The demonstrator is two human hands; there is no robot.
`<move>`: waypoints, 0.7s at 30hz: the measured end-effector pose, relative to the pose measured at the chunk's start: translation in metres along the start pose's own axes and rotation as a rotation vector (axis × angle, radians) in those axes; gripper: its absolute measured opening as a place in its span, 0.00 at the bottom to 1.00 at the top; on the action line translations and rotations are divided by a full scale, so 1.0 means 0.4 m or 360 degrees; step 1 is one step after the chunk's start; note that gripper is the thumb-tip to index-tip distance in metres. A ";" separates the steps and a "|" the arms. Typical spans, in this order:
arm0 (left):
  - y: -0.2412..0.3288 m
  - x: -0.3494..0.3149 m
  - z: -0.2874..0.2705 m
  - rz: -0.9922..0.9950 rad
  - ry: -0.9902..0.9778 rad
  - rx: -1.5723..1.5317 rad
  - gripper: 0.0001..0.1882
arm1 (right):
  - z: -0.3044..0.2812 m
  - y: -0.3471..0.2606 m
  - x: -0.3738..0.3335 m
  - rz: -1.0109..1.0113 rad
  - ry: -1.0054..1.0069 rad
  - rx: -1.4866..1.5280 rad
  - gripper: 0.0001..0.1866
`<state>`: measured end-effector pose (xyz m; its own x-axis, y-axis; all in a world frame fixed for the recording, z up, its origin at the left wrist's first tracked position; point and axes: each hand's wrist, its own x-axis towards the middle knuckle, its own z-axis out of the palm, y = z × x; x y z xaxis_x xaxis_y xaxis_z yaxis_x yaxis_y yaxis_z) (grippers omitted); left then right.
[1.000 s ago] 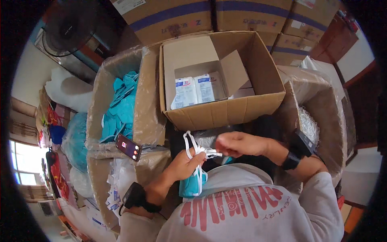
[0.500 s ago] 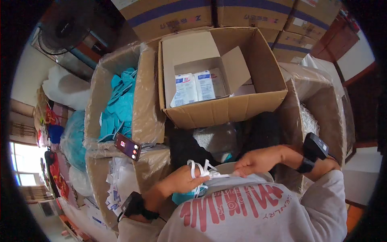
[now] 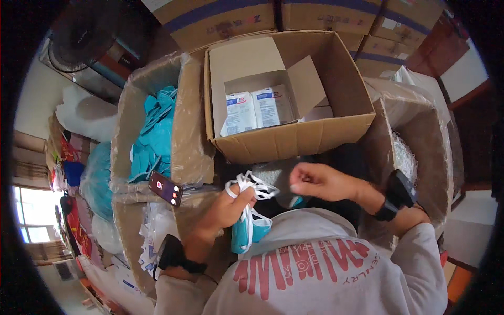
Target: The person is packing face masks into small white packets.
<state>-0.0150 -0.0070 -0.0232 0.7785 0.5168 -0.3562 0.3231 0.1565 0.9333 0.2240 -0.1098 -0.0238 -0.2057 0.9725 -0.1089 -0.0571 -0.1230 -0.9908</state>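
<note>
My left hand (image 3: 231, 212) is closed around a bunch of white elastic straps (image 3: 253, 185). Below it hang teal face masks (image 3: 247, 231) on those straps, against the front of my grey sweatshirt; how many are bunched there I cannot tell. To the right, my right hand (image 3: 325, 182) hovers apart from the straps in front of the big carton. Its fingers are curled together, and whether anything small sits between them is hidden.
Ahead stands a large open carton (image 3: 294, 144) holding a smaller box with white packets (image 3: 255, 111). A plastic-lined box of teal masks (image 3: 157, 136) is at left, with a phone (image 3: 166, 188) on its near edge. White strap material (image 3: 403, 160) fills part of the right box.
My hands have parted: the right one let go of the straps and rose away. The left lifted the masks forward and slightly left, so they now hang in view.
</note>
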 end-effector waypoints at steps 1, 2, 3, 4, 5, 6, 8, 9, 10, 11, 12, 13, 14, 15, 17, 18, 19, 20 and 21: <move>-0.003 0.005 0.006 0.0056 -0.0048 -0.0057 0.12 | 0.017 -0.012 0.017 -0.0005 -0.0088 -0.0122 0.13; 0.006 0.007 0.010 0.0060 -0.0069 -0.0010 0.11 | 0.030 -0.031 0.031 -0.0011 -0.0178 -0.0244 0.13; 0.017 0.009 0.015 0.0067 -0.0090 0.0031 0.11 | 0.035 -0.055 0.045 -0.0009 -0.0317 -0.0511 0.15; 0.024 0.012 0.018 0.0074 -0.0109 0.0072 0.11 | 0.045 -0.063 0.053 -0.0072 -0.0317 -0.0536 0.16; 0.025 0.015 0.019 0.0123 -0.0149 0.0160 0.10 | 0.056 -0.068 0.060 -0.0136 -0.0318 -0.0560 0.16; 0.023 0.013 0.022 0.0101 -0.0162 0.0171 0.10 | 0.063 -0.071 0.064 -0.0197 -0.0322 -0.0585 0.16; 0.019 0.009 0.024 0.0057 -0.0188 0.0190 0.11 | 0.069 -0.052 0.069 -0.0216 -0.0326 -0.0579 0.18; 0.015 0.008 0.023 0.0032 -0.0214 0.0169 0.10 | 0.072 -0.030 0.072 -0.0237 -0.0326 -0.0519 0.19; 0.011 0.007 0.021 0.0107 -0.0216 0.0208 0.10 | 0.073 -0.015 0.073 -0.0256 -0.0326 -0.0459 0.19; 0.007 0.006 0.019 0.0180 -0.0218 0.0248 0.11 | 0.073 -0.007 0.071 -0.0136 -0.0387 -0.0317 0.20; 0.002 0.006 0.019 0.0256 -0.0221 0.0286 0.11 | 0.071 -0.005 0.070 -0.0014 -0.0445 -0.0176 0.21; -0.005 0.009 0.015 0.0150 -0.0181 0.0185 0.11 | 0.069 -0.003 0.069 0.0108 -0.0501 -0.0036 0.22; -0.011 0.014 0.011 0.0044 -0.0141 0.0083 0.11 | 0.063 0.000 0.071 0.0239 -0.0441 0.0073 0.23; -0.013 0.016 0.007 -0.0063 -0.0101 -0.0018 0.12 | 0.052 0.003 0.075 0.0369 -0.0380 0.0182 0.24; -0.010 0.014 0.005 -0.0110 0.0019 -0.0130 0.14 | 0.032 -0.004 0.080 0.0464 -0.0200 0.0252 0.27; -0.017 0.017 0.001 -0.0051 0.0034 -0.0166 0.15 | 0.026 0.005 0.077 0.0484 -0.0126 0.0318 0.27; -0.021 0.019 0.000 -0.0039 0.0038 -0.0240 0.15 | 0.021 0.023 0.075 0.0504 -0.0052 0.0383 0.27; -0.026 0.019 0.000 -0.0027 0.0042 -0.0314 0.15 | 0.019 0.039 0.075 0.0522 0.0022 0.0447 0.27; -0.029 0.018 0.000 -0.0017 0.0048 -0.0387 0.15 | 0.025 0.049 0.073 0.0534 0.0048 0.0459 0.27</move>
<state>-0.0131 -0.0050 -0.0366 0.7581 0.5382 -0.3681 0.1895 0.3583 0.9142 0.2072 -0.0860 -0.0455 -0.2309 0.8742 -0.4272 -0.2634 -0.4788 -0.8375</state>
